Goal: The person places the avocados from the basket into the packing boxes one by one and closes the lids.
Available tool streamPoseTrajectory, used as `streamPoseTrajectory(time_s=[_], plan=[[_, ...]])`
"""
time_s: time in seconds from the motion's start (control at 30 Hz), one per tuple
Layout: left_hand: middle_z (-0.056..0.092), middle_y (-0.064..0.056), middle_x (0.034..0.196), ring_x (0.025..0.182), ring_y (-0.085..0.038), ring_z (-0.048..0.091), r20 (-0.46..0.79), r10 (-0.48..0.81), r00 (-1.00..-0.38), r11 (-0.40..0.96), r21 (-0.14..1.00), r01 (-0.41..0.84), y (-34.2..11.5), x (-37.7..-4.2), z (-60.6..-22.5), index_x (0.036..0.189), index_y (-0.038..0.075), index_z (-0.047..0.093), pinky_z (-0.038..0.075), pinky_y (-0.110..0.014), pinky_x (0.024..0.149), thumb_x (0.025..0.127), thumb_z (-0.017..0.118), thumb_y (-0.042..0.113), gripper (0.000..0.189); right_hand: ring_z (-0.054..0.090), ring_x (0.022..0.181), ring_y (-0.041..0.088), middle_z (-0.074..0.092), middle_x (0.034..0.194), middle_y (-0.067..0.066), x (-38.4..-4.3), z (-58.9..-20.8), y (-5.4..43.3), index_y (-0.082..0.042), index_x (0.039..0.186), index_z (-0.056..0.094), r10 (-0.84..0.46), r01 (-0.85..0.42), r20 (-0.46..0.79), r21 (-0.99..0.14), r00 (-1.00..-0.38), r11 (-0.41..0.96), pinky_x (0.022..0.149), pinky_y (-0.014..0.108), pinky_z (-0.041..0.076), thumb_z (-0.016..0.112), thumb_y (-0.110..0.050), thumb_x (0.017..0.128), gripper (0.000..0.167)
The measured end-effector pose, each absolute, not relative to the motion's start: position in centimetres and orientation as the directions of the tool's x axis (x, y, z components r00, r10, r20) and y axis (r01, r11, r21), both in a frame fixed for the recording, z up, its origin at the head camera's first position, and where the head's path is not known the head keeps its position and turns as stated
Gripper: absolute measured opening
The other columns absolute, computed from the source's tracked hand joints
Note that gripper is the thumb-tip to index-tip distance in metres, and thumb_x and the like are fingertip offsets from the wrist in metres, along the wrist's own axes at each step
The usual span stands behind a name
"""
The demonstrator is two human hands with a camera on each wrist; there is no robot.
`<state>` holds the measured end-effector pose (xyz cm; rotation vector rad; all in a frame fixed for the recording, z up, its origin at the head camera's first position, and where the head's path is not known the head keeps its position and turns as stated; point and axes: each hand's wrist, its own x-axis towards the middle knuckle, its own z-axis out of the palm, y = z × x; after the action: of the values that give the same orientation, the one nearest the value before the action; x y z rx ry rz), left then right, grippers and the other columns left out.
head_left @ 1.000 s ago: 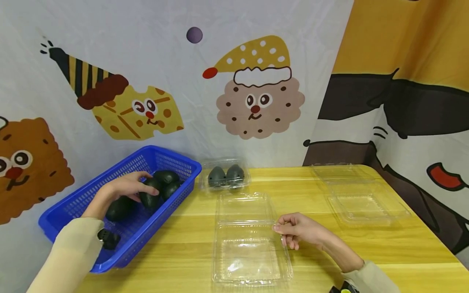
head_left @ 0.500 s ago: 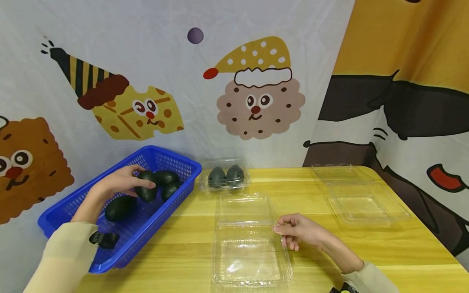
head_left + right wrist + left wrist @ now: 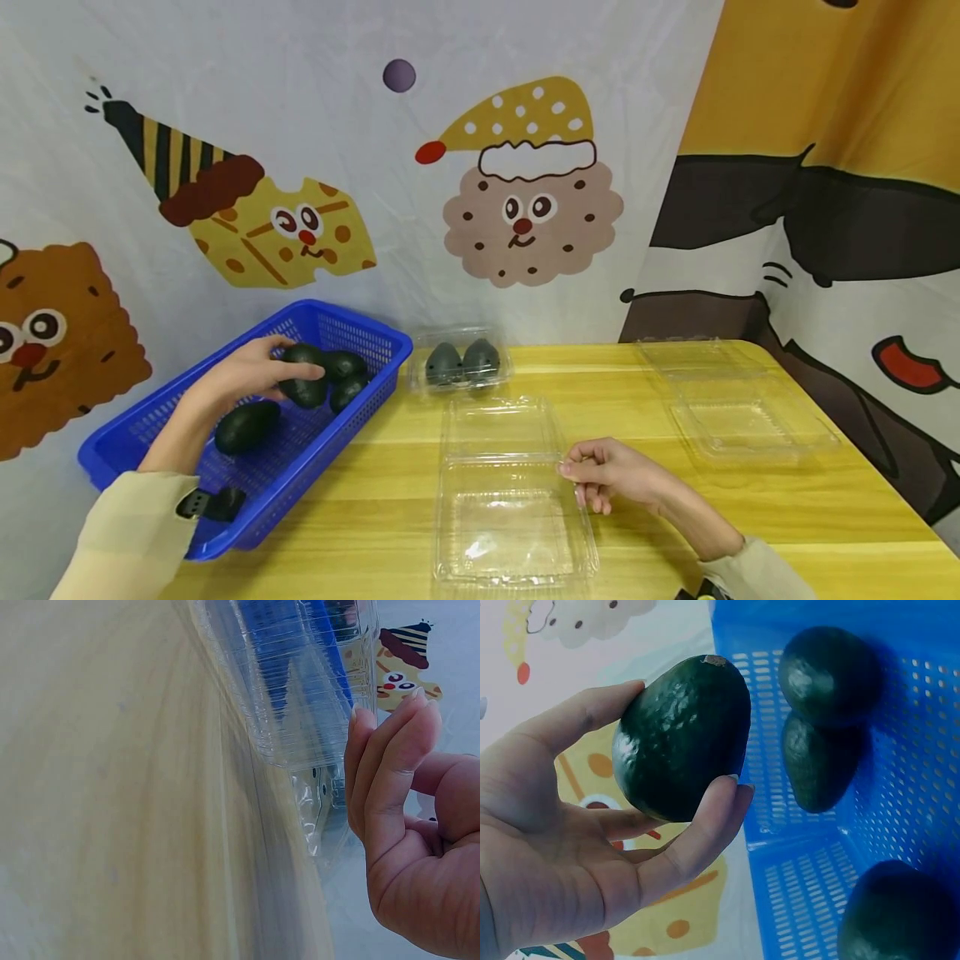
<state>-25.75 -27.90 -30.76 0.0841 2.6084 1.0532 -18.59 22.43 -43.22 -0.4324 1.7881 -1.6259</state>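
My left hand [image 3: 247,368] grips a dark green avocado [image 3: 682,739] between thumb and fingers, over the blue plastic basket [image 3: 300,500]. A small brown stem scar shows at one end of the fruit in the left wrist view. Several more avocados [image 3: 247,427] lie in the basket below and beyond the hand. On the table, an open clear plastic clamshell box [image 3: 510,533] lies flat with its lid folded back. My right hand [image 3: 611,473] pinches the right edge of this box near its hinge, thumb and index finger together at the rim.
Behind the open box, a closed clear box [image 3: 457,379] holds two avocados against the curtain. Further right on the wooden table [image 3: 645,533] lie more open clear boxes [image 3: 738,417]. A cartoon-printed curtain [image 3: 405,250] hangs along the back and right side.
My left hand has raised the avocado a little from among the others in the basket. The right hand keeps its place at the box edge.
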Motion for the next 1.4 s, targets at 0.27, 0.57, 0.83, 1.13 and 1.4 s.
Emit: streamPoseTrajectory(time_s=[0.27,0.57,0.83,1.13,1.4], plan=[[0.017,-0.042,0.153,0.086,-0.021,0.069,-0.247,0.173,-0.953,0.74,0.672,-0.04,-27.1,-25.2,-30.0,0.156,-0.011,0.012,0.057,-0.046,0.086,0.091,0.071,0.052,0.108,0.058,0.053,0.003,0.069,0.072,0.003,-18.6,-43.4,22.5,0.014,0.106,0.055,-0.647,0.195,-0.253,-0.967,-0.719,0.163,0.049,0.019,0.049,0.059,-0.022,0.104,0.036],[0.022,-0.04,0.152,0.083,-0.02,0.068,-0.247,0.174,-0.953,0.727,0.685,-0.045,-26.6,-24.7,-29.0,0.157,-0.007,0.011,0.054,-0.048,0.09,0.091,0.071,0.052,0.107,0.058,0.053,0.004,0.068,0.073,0.004,-18.6,-43.5,22.5,0.016,0.108,0.054,-0.64,0.196,-0.258,-0.966,-0.723,0.168,0.049,0.02,0.049,0.06,-0.023,0.103,0.041],[0.03,-0.04,0.149,0.087,-0.022,0.069,-0.241,0.172,-0.955,0.749,0.661,-0.032,-25.3,-23.8,-28.0,0.157,-0.006,0.016,0.053,-0.052,0.091,0.089,0.071,0.055,0.107,0.058,0.053,0.004,0.069,0.072,0.004,-18.6,-43.4,22.5,0.016,0.106,0.054,-0.644,0.181,-0.245,-0.97,-0.725,0.165,0.048,0.019,0.049,0.059,-0.022,0.104,0.038],[0.037,-0.036,0.146,0.086,-0.023,0.069,-0.226,0.189,-0.956,0.753,0.658,-0.007,-24.1,-22.7,-27.6,0.157,-0.003,0.018,0.043,-0.065,0.098,0.09,0.069,0.057,0.104,0.058,0.052,0.004,0.068,0.072,0.004,-18.6,-43.3,22.4,0.016,0.106,0.053,-0.641,0.187,-0.25,-0.968,-0.725,0.166,0.048,0.019,0.049,0.059,-0.022,0.104,0.039],[0.057,-0.026,0.128,0.084,-0.023,0.069,-0.199,0.224,-0.954,0.71,0.704,0.02,-22.9,-21.7,-27.9,0.153,-0.003,0.028,0.05,-0.056,0.09,0.092,0.071,0.05,0.092,0.058,0.053,0.003,0.068,0.073,0.004,-18.4,-43.1,22.4,0.012,0.105,0.056,-0.654,0.186,-0.237,-0.971,-0.719,0.147,0.049,0.018,0.049,0.058,-0.02,0.104,0.032]])
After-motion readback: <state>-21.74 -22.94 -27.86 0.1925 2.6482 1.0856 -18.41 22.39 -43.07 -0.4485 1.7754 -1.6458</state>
